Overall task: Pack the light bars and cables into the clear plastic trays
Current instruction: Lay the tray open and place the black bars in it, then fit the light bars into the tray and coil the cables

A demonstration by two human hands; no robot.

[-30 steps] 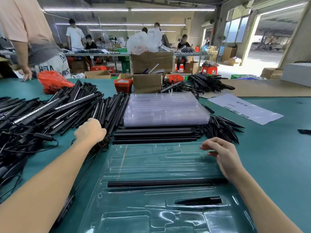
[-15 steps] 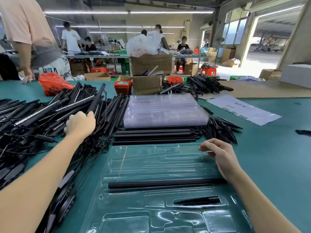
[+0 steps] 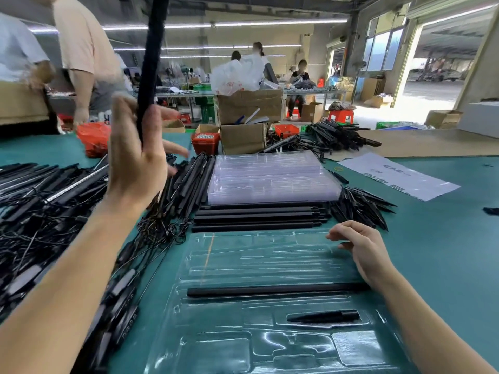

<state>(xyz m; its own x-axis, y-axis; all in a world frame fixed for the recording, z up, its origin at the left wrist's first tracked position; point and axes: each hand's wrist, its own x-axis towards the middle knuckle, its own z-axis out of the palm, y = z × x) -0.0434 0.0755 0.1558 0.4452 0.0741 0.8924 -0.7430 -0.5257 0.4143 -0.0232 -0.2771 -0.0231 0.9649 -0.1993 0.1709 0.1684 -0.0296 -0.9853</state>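
Gripping a stiff, light-looking light bar (image 3: 150, 58) upright near its lower end, the left hand (image 3: 136, 157) wants a mid-bar hold, while the right hand (image 3: 361, 248) rests loose-fingered on the clear tray (image 3: 243, 344)

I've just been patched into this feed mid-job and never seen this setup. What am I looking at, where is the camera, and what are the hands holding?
There is no machine: a person packs by hand, and the one camera sits on their head, looking forward and down. The left hand is raised, gripping a black light bar that stands nearly upright. The right hand holds nothing and rests with relaxed fingers on the far right edge of the clear plastic tray in front. That tray already holds one long black bar and a short pointed black piece. On the green table lie a stack of empty trays and a heap of bars and cables at left.
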